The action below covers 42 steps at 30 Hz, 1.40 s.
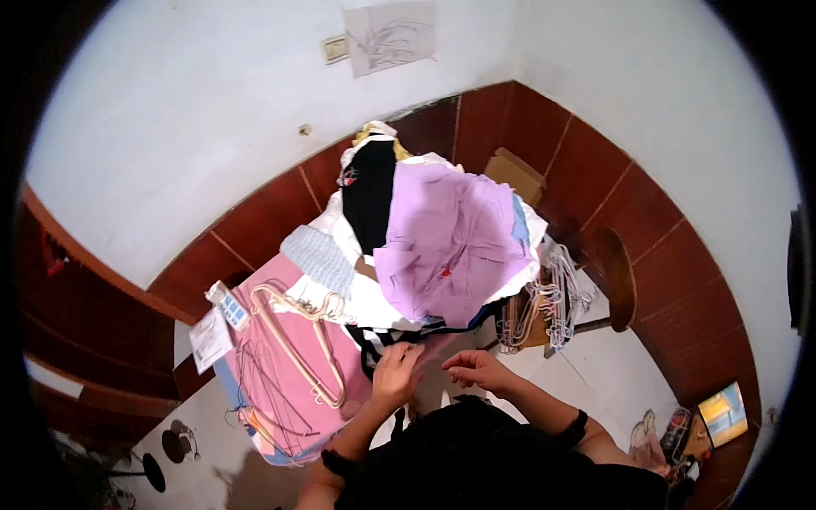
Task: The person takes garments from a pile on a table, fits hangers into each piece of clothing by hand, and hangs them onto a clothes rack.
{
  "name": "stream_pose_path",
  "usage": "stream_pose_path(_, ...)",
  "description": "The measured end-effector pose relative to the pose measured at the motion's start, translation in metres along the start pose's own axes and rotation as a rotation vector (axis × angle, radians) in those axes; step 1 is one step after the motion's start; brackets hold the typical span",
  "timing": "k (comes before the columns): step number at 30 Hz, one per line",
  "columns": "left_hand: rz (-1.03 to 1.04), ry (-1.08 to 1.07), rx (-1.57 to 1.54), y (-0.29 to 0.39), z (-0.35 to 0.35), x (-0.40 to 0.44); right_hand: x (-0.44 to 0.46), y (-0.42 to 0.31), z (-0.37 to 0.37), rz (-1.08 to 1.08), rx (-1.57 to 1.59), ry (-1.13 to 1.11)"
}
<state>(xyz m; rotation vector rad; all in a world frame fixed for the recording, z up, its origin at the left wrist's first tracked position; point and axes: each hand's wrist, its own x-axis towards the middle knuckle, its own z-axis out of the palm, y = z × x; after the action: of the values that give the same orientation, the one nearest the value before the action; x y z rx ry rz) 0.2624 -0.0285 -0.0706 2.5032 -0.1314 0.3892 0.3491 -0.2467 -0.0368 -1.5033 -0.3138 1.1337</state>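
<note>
My left hand (pixel 397 375) is at the front edge of a clothes pile, beside a black-and-white striped cloth (pixel 371 347). Its fingers are loosely bent and apart, with nothing visible in them. Across a small gap, my right hand (pixel 478 372) hovers in front of my body, fingers half curled and holding nothing I can see. A lilac garment (pixel 450 234) lies spread and wrinkled on top of the pile, with a small red spot near its lower middle. Beside it are a black garment (pixel 369 191) and a light blue-grey knitted piece (pixel 319 259).
Left of the pile, hangers (pixel 293 344) lie on a pink surface (pixel 353 361) with a blue-and-white packet (pixel 228 304). More hangers (pixel 557 293) hang in a bunch at the right, near a wooden stool (pixel 619 280). A cardboard box (pixel 515 174) stands behind; shoes (pixel 676 425) sit lower right.
</note>
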Motion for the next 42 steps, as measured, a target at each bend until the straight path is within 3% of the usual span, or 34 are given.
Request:
stream_pose_path(10, 0.379, 0.02, 0.299, 0.012, 0.056, 0.112, -0.021, -0.001, -0.038, -0.084, 0.244, 0.225)
stream_pose_path(14, 0.375, -0.024, 0.405, 0.005, 0.074, 0.13, -0.025, -0.001, -0.055, -0.128, 0.209, 0.229)
stream_pose_path(16, 0.246, -0.254, 0.367, 0.003, 0.069, 0.137, -0.022, 0.005, -0.067, -0.037, 0.327, 0.256)
stream_pose_path(17, 0.25, -0.252, 0.373, 0.001, 0.068, 0.14, -0.018, 0.011, -0.074, -0.045, 0.328, 0.254)
stream_pose_path(19, 0.109, -0.204, -0.001, -0.001, 0.065, 0.144, -0.012, 0.017, -0.083, -0.031, 0.445, 0.267)
stream_pose_path(20, 0.108, -0.204, 0.003, -0.003, 0.063, 0.145, -0.01, 0.016, -0.084, -0.032, 0.446, 0.264)
stream_pose_path(22, 0.079, -0.102, -0.445, -0.006, 0.055, 0.146, -0.004, 0.009, -0.084, 0.059, 0.537, 0.424)
stream_pose_path(26, 0.089, -0.169, -0.551, 0.039, 0.002, 0.139, 0.007, -0.019, -0.091, 0.133, 0.845, 0.357)
stream_pose_path(28, 0.091, -0.372, -0.684, 0.056, -0.006, 0.123, 0.024, -0.018, -0.103, -0.128, 0.917, 0.255)
stream_pose_path(29, 0.081, -0.365, -0.68, 0.061, -0.006, 0.116, 0.04, -0.012, -0.113, -0.335, 1.012, 0.164)
stream_pose_path(31, 0.243, -0.674, -0.704, 0.07, -0.006, 0.107, 0.051, -0.011, -0.126, -0.288, 0.95, 0.178)
stream_pose_path(34, 0.221, -0.751, -0.682, 0.081, -0.012, 0.109, 0.047, -0.04, -0.118, -0.285, 0.926, 0.25)
stream_pose_path(36, 0.128, -0.687, -0.753, 0.075, -0.019, 0.111, 0.036, -0.062, -0.107, -0.478, 0.672, 0.388)
stream_pose_path(37, 0.044, -0.42, -0.74, 0.072, -0.024, 0.11, 0.03, -0.067, -0.106, -0.474, 0.669, 0.376)
stream_pose_path(38, -0.039, -0.153, -0.715, 0.078, -0.034, 0.113, 0.026, -0.071, -0.106, -0.495, 0.355, 0.302)
stream_pose_path(40, 0.112, 0.158, -0.408, 0.097, -0.062, 0.129, 0.024, -0.069, -0.113, -0.408, -0.108, 0.03)
stream_pose_path(42, 0.174, 0.184, -0.37, 0.103, -0.064, 0.134, 0.012, -0.08, -0.101, -0.32, -0.381, -0.222)
